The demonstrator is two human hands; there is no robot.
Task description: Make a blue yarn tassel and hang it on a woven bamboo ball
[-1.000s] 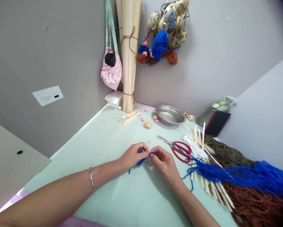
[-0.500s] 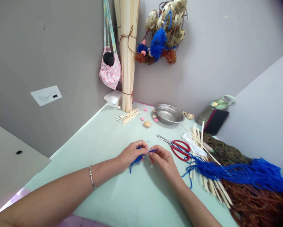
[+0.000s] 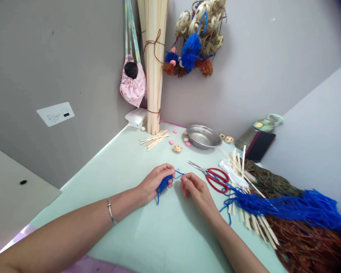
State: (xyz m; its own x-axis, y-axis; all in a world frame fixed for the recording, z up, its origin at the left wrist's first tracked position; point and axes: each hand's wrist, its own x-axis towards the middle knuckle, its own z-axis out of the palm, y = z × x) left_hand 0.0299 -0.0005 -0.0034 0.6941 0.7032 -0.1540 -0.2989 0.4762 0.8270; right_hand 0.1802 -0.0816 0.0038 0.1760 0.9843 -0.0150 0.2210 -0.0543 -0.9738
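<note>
Now hands (image 3: 156,182) farther apart, blue yarn bunch (image 3: 164,183) in the left

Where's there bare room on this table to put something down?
The table is bare between its left edge, the small sticks and the left hand. Another free patch lies nearer you, between left forearm and right forearm. It's crowded to the right, with scissors, loose blue yarn and brown yarn, and around the bowl.

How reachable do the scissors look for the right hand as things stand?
Probably yes: the scissors lie just beyond the right hand with nothing standing between, though blue yarn trails against them.
</note>
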